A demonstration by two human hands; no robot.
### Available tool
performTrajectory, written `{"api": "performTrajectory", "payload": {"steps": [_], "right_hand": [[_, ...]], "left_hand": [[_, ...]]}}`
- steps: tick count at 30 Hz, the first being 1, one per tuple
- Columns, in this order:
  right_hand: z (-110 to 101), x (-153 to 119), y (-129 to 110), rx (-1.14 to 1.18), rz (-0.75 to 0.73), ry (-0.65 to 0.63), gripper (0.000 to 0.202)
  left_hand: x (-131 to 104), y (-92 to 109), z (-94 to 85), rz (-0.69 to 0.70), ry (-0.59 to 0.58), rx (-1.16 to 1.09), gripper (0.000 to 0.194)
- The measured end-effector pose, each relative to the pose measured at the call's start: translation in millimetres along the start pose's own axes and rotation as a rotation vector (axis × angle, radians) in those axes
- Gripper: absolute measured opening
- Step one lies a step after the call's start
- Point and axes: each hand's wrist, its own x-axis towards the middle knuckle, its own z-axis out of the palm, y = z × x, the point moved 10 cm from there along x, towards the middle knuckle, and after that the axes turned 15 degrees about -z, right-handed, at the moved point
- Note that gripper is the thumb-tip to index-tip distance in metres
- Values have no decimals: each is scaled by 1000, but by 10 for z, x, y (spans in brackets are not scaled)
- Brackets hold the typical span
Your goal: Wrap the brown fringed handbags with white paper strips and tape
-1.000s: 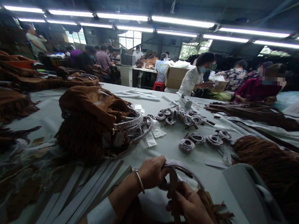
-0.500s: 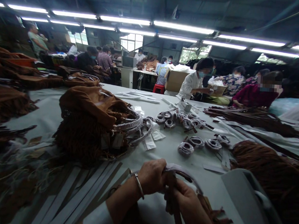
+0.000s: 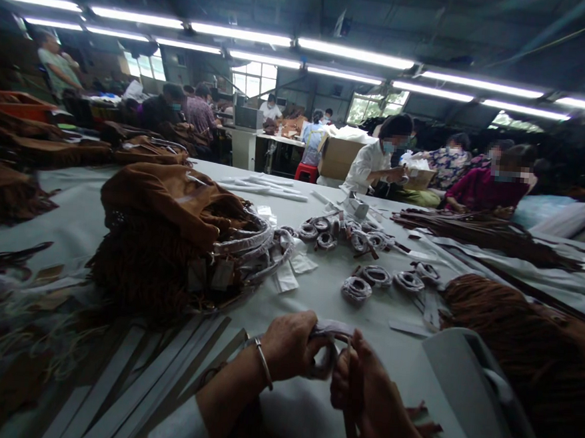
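Observation:
At the bottom centre, my left hand (image 3: 291, 344), with a metal bangle at the wrist, is closed around a coiled strap (image 3: 335, 327) wrapped in pale covering. Close beside it on the right, my right hand (image 3: 361, 377) pinches the same strap, and a brown end hangs down below its fingers. Beyond my hands, wrapped coils (image 3: 356, 288) lie on the pale table (image 3: 312, 290). To the left stands a pile of brown fringed bags (image 3: 163, 203) with wrapped handles.
Flat strips (image 3: 111, 380) and tangled white strings (image 3: 58, 336) lie at lower left. A grey device (image 3: 471, 385) and brown fringed material (image 3: 510, 327) are on the right. Across the table, a person in white (image 3: 369, 164) works near a cardboard box (image 3: 339, 157).
My hands have wound the strap into a tighter loop, and my right hand has turned more upright. The view has shifted slightly, moving the table items left.

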Motion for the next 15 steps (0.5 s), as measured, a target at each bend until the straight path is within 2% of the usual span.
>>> {"api": "performTrajectory", "payload": {"steps": [9, 15], "right_hand": [[-53, -12, -2, 83, 77, 54, 55], [-31, -41, 24, 88, 128, 43, 61]], "left_hand": [[-7, 7, 10, -14, -23, 9, 24], [4, -20, 42, 2, 9, 12, 22]]}}
